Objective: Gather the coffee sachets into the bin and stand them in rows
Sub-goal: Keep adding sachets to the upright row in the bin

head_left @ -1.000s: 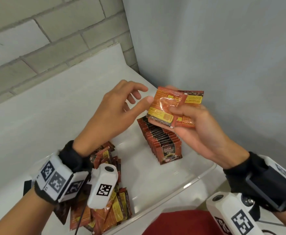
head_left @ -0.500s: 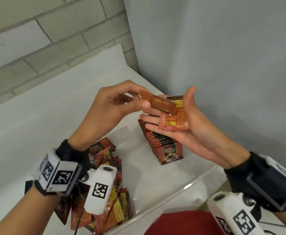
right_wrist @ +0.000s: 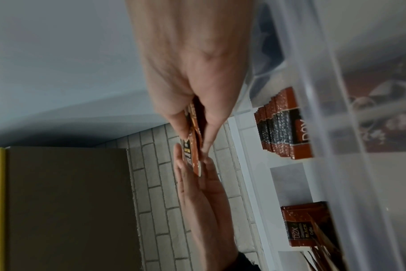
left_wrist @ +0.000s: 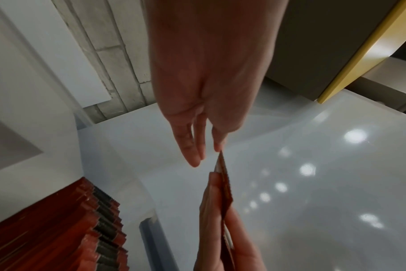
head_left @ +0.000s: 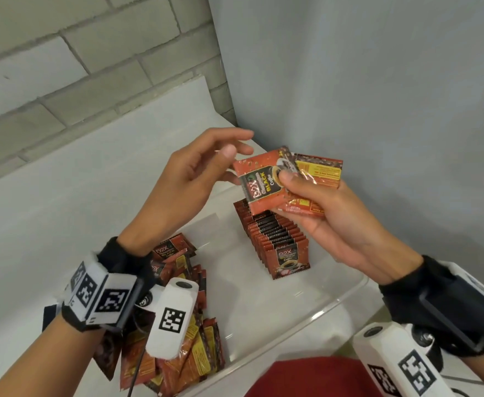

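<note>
— What does the right hand (head_left: 335, 222) hold?

— Two flat foil sachets (head_left: 266, 183), glossy and crinkled, pinched between the thumb and the fingers above the bin (head_left: 346, 299). The front sachet shows a red face with a dark panel; I can read "D2X" and "BLACK Coffee". The one behind shows its back, with a yellow text block too small to read.

— And the left hand (head_left: 189, 179)?

— Its fingers are relaxed and grasp nothing; the fingertips are just beside the edge of the front sachet.

— Where are the other sachets?

— Inside the clear plastic bin. A row of sachets (head_left: 280, 242) stands upright, tightly packed, with serrated top edges, under the right hand. A loose pile of sachets (head_left: 183, 348) lies at the left end of the bin.
</note>
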Tool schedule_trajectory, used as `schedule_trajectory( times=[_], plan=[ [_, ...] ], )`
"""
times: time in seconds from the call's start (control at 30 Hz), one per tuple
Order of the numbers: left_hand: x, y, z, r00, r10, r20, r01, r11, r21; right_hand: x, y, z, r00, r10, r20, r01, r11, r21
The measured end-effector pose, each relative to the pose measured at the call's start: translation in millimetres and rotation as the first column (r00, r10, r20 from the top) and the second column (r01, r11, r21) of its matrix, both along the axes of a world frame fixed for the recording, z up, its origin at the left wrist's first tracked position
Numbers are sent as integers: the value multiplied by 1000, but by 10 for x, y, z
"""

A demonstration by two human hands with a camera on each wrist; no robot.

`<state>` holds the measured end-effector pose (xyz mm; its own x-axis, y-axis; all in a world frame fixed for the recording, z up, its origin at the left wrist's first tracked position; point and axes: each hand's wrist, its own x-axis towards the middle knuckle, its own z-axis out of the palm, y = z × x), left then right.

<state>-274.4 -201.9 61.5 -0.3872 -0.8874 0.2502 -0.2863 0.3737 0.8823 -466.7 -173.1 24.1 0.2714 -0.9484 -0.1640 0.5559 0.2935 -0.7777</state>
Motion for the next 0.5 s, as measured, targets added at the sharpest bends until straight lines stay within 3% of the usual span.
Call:
schedule_trajectory(
  times=[0.1,0.23,0.37,0.5],
  plan=[
    [-36,44,53,1000,19,-16,-18,998,64,-11,-1,0,1000,-27,13,27,1000,-5],
    [-67,64,81,997,-32,68,24,993,112,3,13,-8,999,16,-44,-19,999,-48],
    [-65,72,85,993,-37,112,29,997,74,10,25,6,998,36,-45,-40,996,-74],
    [-30,99,161,998,-13,66,14,1000,-20,30,24,38,995,30,94,-25,998,-53]
  ],
)
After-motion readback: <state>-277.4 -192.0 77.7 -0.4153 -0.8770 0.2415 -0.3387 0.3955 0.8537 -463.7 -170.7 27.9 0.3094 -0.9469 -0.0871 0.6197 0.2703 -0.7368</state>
